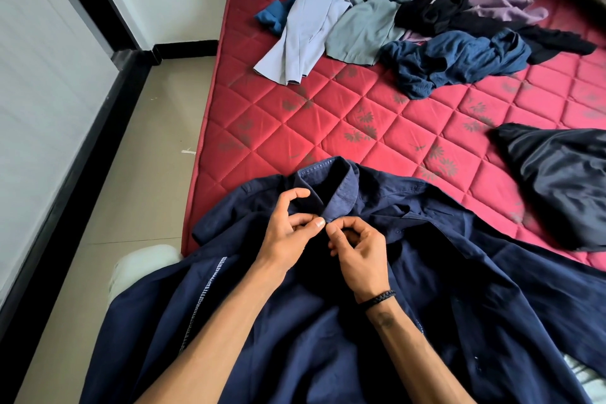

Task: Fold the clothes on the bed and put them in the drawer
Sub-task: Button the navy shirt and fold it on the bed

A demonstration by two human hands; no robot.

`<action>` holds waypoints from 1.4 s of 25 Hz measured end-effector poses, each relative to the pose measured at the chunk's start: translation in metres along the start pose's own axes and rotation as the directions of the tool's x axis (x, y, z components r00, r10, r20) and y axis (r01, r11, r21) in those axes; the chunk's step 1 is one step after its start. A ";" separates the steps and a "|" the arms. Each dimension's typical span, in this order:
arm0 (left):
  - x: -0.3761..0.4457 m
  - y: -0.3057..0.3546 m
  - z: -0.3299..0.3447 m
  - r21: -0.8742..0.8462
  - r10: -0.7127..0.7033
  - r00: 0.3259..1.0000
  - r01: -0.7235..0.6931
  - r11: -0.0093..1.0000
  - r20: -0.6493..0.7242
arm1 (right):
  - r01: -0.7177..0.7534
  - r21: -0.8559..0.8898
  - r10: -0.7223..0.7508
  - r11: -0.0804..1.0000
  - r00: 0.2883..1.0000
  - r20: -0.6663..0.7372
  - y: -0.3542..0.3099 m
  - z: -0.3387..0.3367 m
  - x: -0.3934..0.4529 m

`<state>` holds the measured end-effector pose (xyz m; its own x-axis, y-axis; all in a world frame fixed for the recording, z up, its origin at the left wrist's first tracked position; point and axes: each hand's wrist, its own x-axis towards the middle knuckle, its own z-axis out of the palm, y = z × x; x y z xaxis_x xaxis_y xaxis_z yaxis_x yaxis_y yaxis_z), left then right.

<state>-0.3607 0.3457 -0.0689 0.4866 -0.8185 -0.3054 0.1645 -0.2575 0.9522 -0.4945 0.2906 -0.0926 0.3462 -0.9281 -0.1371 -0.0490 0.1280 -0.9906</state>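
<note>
Lower middle of the frame: navy shirt (328,321), matte woven cotton with pale stitching, spread flat on red quilted mattress (328,115) with diamond seams and faded flower print. Left hand (288,223) and right hand (357,249) both pinching the ribbed collar front, fingers curled. No readable label. Upper right: crumpled clothes pile (393,3). Right edge: shiny black garment (557,187). Braided black bracelet (377,297) on right wrist.

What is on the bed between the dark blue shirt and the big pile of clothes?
Nothing: the head view shows only bare red mattress between the dark blue shirt and the pile of clothes.
</note>
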 end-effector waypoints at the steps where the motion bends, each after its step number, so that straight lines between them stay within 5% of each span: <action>1: 0.001 0.001 -0.001 0.013 -0.012 0.999 0.012 1.000 -0.031 | -0.001 -0.008 0.001 1.000 1.000 0.003 0.000 -0.001 0.002; 5: 0.006 -0.003 -0.006 0.357 0.183 0.971 -0.118 0.926 -0.154 | 0.091 -0.045 -0.080 0.995 0.974 0.211 -0.014 0.002 -0.004; 7: 0.009 -0.007 -0.010 0.304 0.150 0.982 -0.109 0.946 -0.114 | 0.245 -0.162 -0.184 0.956 0.930 0.318 -0.026 0.005 -0.009; 11: 0.012 -0.004 -0.008 0.100 -0.009 0.997 0.017 0.995 -0.082 | 0.244 -0.265 -0.238 0.933 0.970 0.057 -0.035 -0.017 0.013; 14: 0.011 0.001 -0.007 -0.100 -0.063 0.998 0.064 0.993 0.017 | 0.240 -0.343 -0.229 0.908 0.971 0.073 -0.026 -0.022 0.012; 24: 0.001 0.006 -0.013 -0.071 -0.078 0.988 0.088 0.994 0.132 | 0.147 -0.338 -0.127 0.930 0.989 0.079 -0.028 -0.015 0.003; 26: -0.001 0.005 -0.012 0.022 -0.102 0.987 0.100 0.995 0.123 | 0.237 -0.477 -0.210 0.846 0.972 0.110 -0.023 -0.013 0.004; 28: -0.002 0.005 -0.010 0.202 -0.029 0.996 0.013 0.979 0.079 | 0.313 -0.721 -0.274 0.618 0.946 0.175 -0.022 -0.008 0.001; 30: 0.000 0.012 -0.015 0.503 0.258 0.966 -0.215 0.837 -0.017 | 0.313 -0.840 -0.304 0.443 0.934 0.188 -0.036 -0.009 0.004; 32: 0.017 0.024 -0.034 0.802 0.597 0.801 -0.323 0.503 -0.052 | 0.380 -0.809 -0.457 0.449 0.876 0.157 -0.060 -0.024 0.021; 33: 0.032 0.030 -0.047 0.885 0.627 0.779 -0.286 0.366 -0.008 | 0.416 -0.776 -0.506 0.475 0.850 0.146 -0.068 -0.040 0.038; 35: 0.062 0.041 -0.071 0.933 0.410 0.911 -0.176 0.313 0.034 | 0.429 -0.800 -0.408 0.419 0.876 0.256 -0.084 -0.077 0.083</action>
<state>-0.2623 0.3207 -0.0495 0.4814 -0.8693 0.1123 -0.8350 -0.4158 0.3605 -0.5339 0.1763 -0.0209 0.5630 -0.7762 0.2839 -0.6219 -0.6241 -0.4730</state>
